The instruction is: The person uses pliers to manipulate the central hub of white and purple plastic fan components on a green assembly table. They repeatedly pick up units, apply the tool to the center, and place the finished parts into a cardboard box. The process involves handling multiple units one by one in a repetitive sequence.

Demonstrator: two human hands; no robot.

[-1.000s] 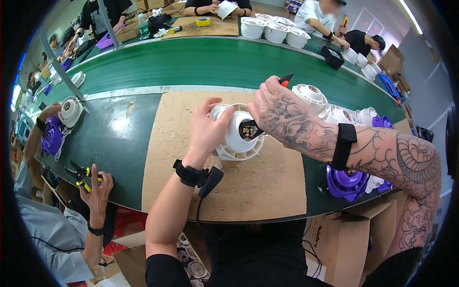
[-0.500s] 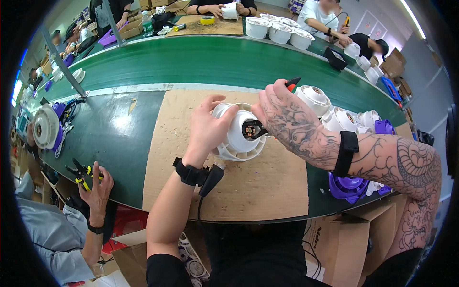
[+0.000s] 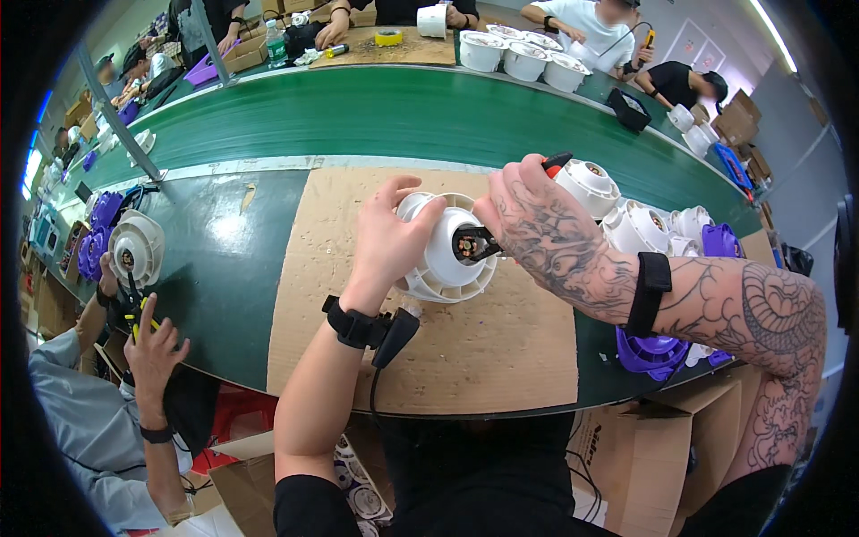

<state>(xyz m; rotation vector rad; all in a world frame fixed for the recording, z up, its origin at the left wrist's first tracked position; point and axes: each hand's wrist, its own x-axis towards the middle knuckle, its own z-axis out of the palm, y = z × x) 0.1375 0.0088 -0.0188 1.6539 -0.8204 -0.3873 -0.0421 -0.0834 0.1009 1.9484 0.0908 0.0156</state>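
Note:
A round white plastic housing (image 3: 428,279) with a vented rim rests tilted on the cardboard sheet (image 3: 420,358). My left hand (image 3: 394,234) is closed round its left side, the thumb across the top. In my right hand (image 3: 530,210) is a pair of pliers (image 3: 557,165) with red and black handles. Their black jaws reach into the dark central opening of the housing, where small copper-coloured parts show. Exactly what the jaw tips touch is too small to tell.
White housings (image 3: 633,225) and purple plastic parts (image 3: 651,351) stand at right. Beyond the cardboard runs a green conveyor belt (image 3: 358,112). At left a co-worker holds another white housing (image 3: 139,249) and yellow-handled pliers (image 3: 136,318). An open cardboard box (image 3: 658,456) sits below right.
My right hand and the pliers have tilted slightly; the housing stays nearly in place. At left the co-worker has brought a white housing and pliers together. Across the belt, other people's hands have moved.

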